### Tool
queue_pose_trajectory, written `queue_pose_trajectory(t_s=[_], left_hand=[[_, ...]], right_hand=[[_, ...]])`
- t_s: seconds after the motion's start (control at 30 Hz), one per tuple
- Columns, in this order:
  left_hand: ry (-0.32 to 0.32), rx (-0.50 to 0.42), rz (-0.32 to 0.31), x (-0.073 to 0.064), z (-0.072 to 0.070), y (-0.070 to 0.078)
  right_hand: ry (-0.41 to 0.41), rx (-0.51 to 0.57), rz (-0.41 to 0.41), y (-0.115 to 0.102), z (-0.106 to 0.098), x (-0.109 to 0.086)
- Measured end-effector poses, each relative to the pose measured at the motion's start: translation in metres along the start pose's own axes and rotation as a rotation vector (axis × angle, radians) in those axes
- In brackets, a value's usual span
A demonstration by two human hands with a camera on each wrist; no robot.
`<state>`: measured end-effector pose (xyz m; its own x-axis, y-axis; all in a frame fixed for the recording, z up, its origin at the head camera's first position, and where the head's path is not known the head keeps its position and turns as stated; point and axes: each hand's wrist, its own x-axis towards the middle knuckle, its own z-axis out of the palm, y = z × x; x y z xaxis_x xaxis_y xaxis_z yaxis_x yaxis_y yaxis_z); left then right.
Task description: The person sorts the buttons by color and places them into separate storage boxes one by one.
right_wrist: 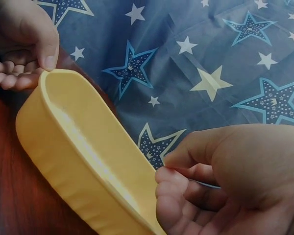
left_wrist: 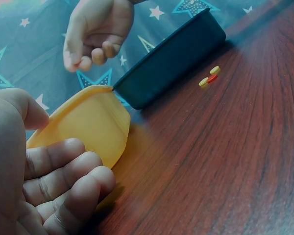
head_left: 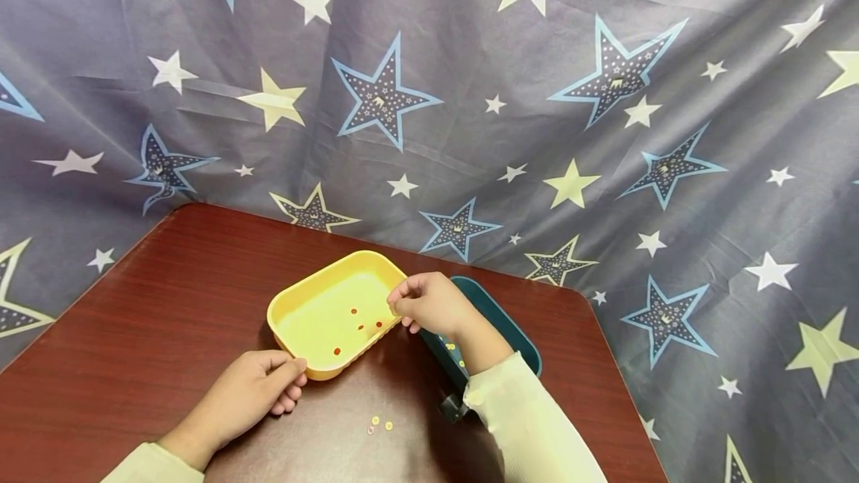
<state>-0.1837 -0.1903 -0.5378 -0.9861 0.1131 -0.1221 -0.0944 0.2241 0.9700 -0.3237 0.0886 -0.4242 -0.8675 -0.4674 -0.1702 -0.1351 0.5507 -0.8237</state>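
A yellow tray (head_left: 315, 300) stands on the table with several small red buttons (head_left: 337, 352) on its floor. My left hand (head_left: 251, 393) pinches the tray's near left corner between thumb and forefinger; its other fingers curl loosely below the rim. Over the tray's right end is my right hand (head_left: 432, 308), thumb and forefinger tips together. A tiny reddish edge, apparently a red button (left_wrist: 77, 63), shows at those fingertips in the left wrist view; the fingers hide most of it. Beneath the right forearm lies a dark green tray (head_left: 513, 330) with several yellow buttons (head_left: 461, 364) inside.
Two yellow buttons (head_left: 388, 425) and a reddish one (head_left: 370, 431) lie loose on the brown table (head_left: 101, 386), in front of the trays. A small black object (head_left: 452, 408) sits by the green tray's near end. A star-patterned cloth (head_left: 456, 147) hangs behind the table.
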Motion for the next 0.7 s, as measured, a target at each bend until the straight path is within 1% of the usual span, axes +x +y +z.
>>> queue_pose_trajectory(t_s=[0.17, 0.37, 0.47, 0.57, 0.7], left_hand=[[-0.001, -0.003, -0.001, 0.000, 0.001, 0.000], [-0.006, -0.005, 0.003, 0.000, 0.001, -0.001], [-0.008, -0.011, -0.001, 0.000, 0.001, -0.001], [-0.012, -0.022, -0.006, 0.000, 0.000, -0.001], [-0.014, -0.028, -0.006, 0.000, 0.000, -0.001]], right_hand=[[-0.016, -0.015, -0.003, 0.005, -0.003, -0.016], [-0.025, -0.089, -0.041, 0.011, -0.003, -0.040], [-0.041, -0.108, -0.058, 0.015, 0.002, -0.052], [-0.062, -0.141, -0.057, 0.018, 0.008, -0.062], [-0.086, -0.211, -0.055, 0.022, 0.016, -0.074]])
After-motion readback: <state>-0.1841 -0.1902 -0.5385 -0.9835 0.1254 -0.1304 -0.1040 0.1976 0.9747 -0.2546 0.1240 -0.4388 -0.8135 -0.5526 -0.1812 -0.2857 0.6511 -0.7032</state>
